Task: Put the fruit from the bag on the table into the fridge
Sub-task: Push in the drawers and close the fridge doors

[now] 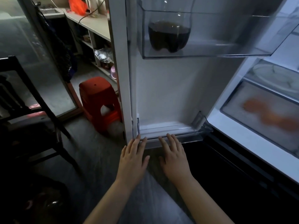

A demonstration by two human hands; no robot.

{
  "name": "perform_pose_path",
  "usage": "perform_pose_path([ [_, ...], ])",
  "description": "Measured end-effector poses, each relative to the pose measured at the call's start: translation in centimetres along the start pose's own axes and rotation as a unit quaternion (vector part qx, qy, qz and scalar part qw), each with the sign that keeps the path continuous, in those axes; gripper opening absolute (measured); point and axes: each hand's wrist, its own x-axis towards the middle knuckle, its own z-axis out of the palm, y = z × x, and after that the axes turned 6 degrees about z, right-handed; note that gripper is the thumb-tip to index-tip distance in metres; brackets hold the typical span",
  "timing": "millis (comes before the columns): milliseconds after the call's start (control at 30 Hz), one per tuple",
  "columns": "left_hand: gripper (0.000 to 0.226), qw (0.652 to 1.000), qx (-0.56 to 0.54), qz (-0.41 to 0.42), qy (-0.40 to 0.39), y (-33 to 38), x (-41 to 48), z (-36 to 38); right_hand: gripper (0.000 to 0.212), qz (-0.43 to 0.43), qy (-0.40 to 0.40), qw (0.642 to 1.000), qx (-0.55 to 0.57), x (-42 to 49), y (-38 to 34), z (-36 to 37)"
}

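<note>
The fridge door (163, 94) stands open in front of me, its white inner side facing me. My left hand (133, 159) and my right hand (174, 156) are flat with straight fingers, and the fingertips touch the clear front rail of the lowest door shelf (161, 140). Neither hand holds anything. At the right, the fridge's crisper drawer (262, 113) shows blurred orange fruit (265, 112) behind its clear front. An orange plastic bag (77, 5) lies on the counter far back at the upper left.
A bottle of dark drink (168, 36) stands in the upper door bin (202, 52). A red plastic stool (99, 102) sits on the floor left of the door. A dark chair (32, 101) is at the far left. Shelves under the counter (90, 23) hold kitchenware.
</note>
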Motion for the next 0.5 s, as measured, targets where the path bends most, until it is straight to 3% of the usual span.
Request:
perform_pose_path([
  [500,0.079,0.996,0.086,-0.003,-0.013,9.0,-6.1,1.1,0.077,-0.024,-0.065,0.998,0.01,-6.3,6.1,-3.6],
])
